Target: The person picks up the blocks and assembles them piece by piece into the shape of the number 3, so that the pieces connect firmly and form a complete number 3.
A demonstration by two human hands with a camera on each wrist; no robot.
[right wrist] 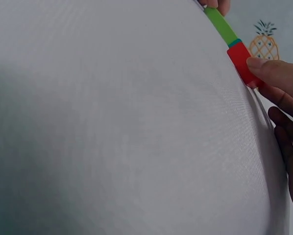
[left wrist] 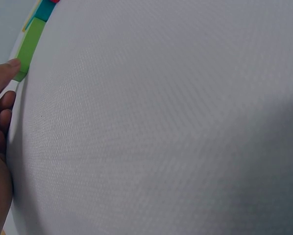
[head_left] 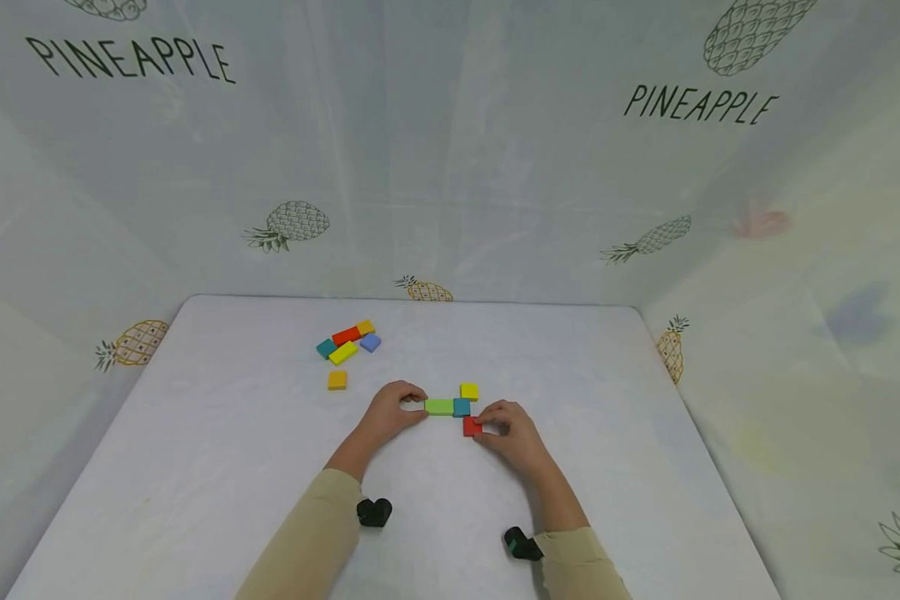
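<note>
My left hand pinches the left end of a light green block between thumb and fingers. Against that block's right end stands a teal block. A yellow block lies just behind the teal one. My right hand pinches a red block, set in front of the teal block and a little to its right. In the right wrist view, the thumb lies on top of the red block. The left wrist view shows my left thumb on the near end of the green block.
At the back left lies a loose group: a teal block, a red block, a yellow block, a blue block and an orange block. Another orange block sits nearer. Pineapple-printed curtains surround the white table.
</note>
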